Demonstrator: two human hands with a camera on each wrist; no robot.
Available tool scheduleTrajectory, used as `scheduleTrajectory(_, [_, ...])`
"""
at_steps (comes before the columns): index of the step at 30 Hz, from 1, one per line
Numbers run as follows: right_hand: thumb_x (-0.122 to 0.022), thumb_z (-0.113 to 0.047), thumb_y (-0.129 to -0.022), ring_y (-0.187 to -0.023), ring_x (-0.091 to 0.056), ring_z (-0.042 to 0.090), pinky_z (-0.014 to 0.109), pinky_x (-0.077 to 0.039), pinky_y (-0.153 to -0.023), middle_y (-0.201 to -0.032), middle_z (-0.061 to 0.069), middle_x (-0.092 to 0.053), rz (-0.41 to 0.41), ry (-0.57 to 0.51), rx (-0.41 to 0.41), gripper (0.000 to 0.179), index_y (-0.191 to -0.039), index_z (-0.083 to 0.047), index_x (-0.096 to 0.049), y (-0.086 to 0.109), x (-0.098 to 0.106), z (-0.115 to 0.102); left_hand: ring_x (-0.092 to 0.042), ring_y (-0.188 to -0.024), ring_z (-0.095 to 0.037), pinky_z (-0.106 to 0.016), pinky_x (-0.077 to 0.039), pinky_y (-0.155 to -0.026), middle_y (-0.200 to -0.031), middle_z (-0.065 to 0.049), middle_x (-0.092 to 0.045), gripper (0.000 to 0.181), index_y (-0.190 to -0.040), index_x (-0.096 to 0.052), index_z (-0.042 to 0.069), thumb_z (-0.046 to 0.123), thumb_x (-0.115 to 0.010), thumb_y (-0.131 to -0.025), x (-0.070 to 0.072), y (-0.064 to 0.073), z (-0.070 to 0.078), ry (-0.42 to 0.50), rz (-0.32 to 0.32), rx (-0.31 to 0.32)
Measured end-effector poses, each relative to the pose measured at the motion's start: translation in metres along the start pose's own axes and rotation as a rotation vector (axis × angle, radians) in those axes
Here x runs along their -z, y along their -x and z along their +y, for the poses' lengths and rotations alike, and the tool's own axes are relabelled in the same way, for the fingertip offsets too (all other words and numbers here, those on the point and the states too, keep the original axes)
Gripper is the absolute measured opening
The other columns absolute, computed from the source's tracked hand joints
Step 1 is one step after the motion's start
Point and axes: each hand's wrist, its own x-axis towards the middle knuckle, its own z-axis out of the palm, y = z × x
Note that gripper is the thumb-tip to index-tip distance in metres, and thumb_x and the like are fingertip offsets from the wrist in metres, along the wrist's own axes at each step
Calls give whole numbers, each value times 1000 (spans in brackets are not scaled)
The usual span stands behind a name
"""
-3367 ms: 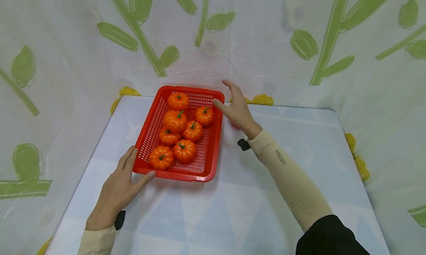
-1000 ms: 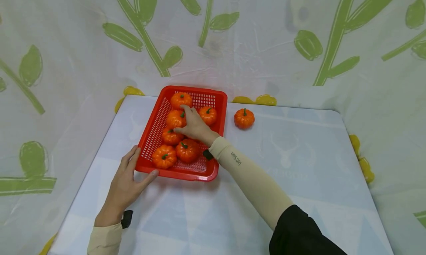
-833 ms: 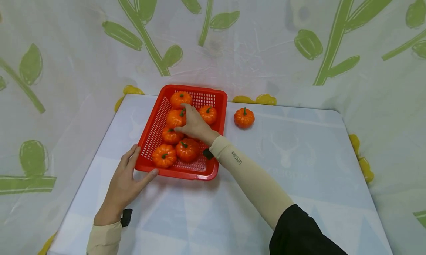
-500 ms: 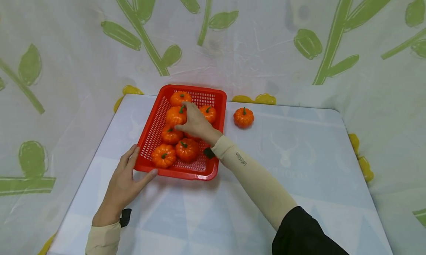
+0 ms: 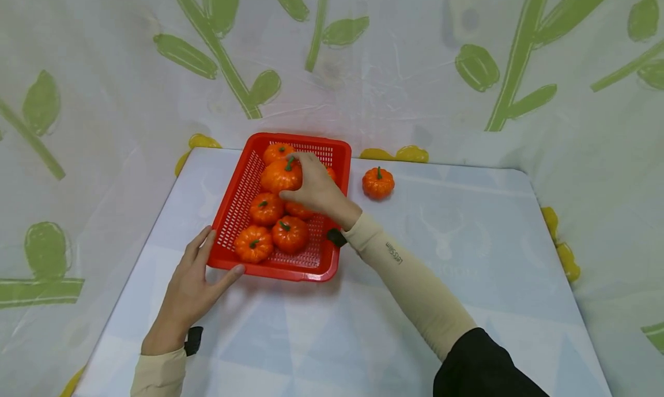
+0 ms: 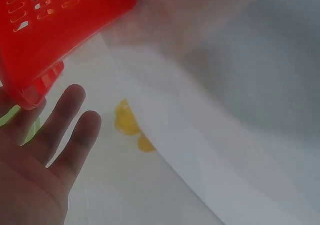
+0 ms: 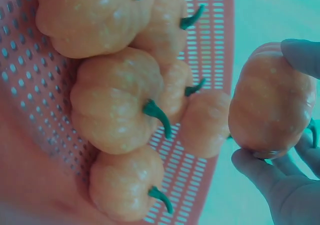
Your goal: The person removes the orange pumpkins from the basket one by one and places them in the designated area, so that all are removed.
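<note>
My right hand [image 5: 321, 192] grips a small orange pumpkin [image 5: 280, 176] with a green stem, raised over the red basket [image 5: 282, 275]. In the right wrist view, thumb and fingers hold this pumpkin [image 7: 270, 105] from opposite sides, apart from the others. Several more pumpkins [image 5: 253, 244] lie in the basket; one behind my right hand is mostly covered. My left hand [image 5: 187, 293] is at the basket's near left corner, fingers along the left side and thumb at the near rim. The left wrist view shows its fingers [image 6: 62, 115] extended under the basket corner [image 6: 65, 35].
One loose pumpkin [image 5: 378, 183] sits on the pale patterned table [image 5: 415, 293], right of the basket near the back edge. A white curtain [image 5: 404, 86] with green plant prints hangs behind and around the table.
My right hand went from beyond the basket's right side into the basket, took hold of a pumpkin and lifted it slightly rightward. The loose pumpkin came into view. The left hand stayed at the corner.
</note>
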Motion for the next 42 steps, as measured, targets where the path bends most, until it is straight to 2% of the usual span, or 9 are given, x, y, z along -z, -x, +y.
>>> scheduleTrajectory(9, [-86, -27, -82, -119, -50, 19, 31, -47, -103, -134, 6, -50, 100, -56, 61, 71, -139, -7, -47, 17, 20, 1, -36, -141, -46, -74, -39, -98, -167, -9, -19, 102, -163, -21, 10, 53, -76, -88, 1, -1, 2, -1, -19, 7])
scheduleTrajectory(14, [-86, -31, -83, -117, -52, 17, 30, -49, -100, -135, 5, -51, 113, -65, 85, 72, -140, -9, -48, 26, 29, 8, -36, -141, -46, -74, -39, -98, -167, -10, -19, 102, -163, -21, 10, 54, -75, -88, 1, -1, 2, -14, -26, 2])
scheduleTrajectory(20, [-85, -39, -83, -118, -53, 16, 29, -48, -102, -138, 4, -51, 151, -42, 128, 74, -142, -10, -50, 36, 37, 23, -34, -142, -46, -75, -38, -98, -168, -10, -17, 101, -163, -20, 9, 53, -74, -89, 2, 1, 2, -15, -30, 3])
scheduleTrajectory(24, [-86, -35, -83, -119, -54, 16, 29, -48, -102, -136, 5, -53, 205, -42, 156, 74, -142, -7, -51, 41, 45, 34, -34, -142, -47, -75, -38, -98, -168, -10, -15, 101, -163, -18, 9, 53, -73, -90, 2, 0, 3, -7, -38, 10])
scheduleTrajectory(31, [-88, -27, -82, -122, -57, 16, 34, -51, -100, -132, 2, -58, 278, -145, 188, 66, -135, -7, -56, 51, 60, 57, -34, -142, -49, -76, -38, -98, -169, -9, -13, 102, -163, -16, 9, 53, -72, -90, 3, 0, 4, -8, -48, 9])
scheduleTrajectory(36, [-89, -29, -80, -119, -57, 17, 37, -53, -98, -133, 2, -57, 333, -135, 170, 67, -136, -9, -57, 59, 72, 78, -34, -142, -49, -76, -37, -97, -169, -9, -12, 102, -163, -15, 9, 52, -72, -90, 3, 1, 4, -4, -43, 9])
scheduleTrajectory(42, [-87, -25, -82, -123, -55, 23, 44, -50, -103, -137, 6, -55, 404, -102, 111, 68, -138, -5, -55, 75, 89, 105, -33, -142, -50, -76, -37, -98, -170, -9, -11, 102, -163, -14, 8, 51, -72, -91, 3, 0, 4, 10, -53, 2])
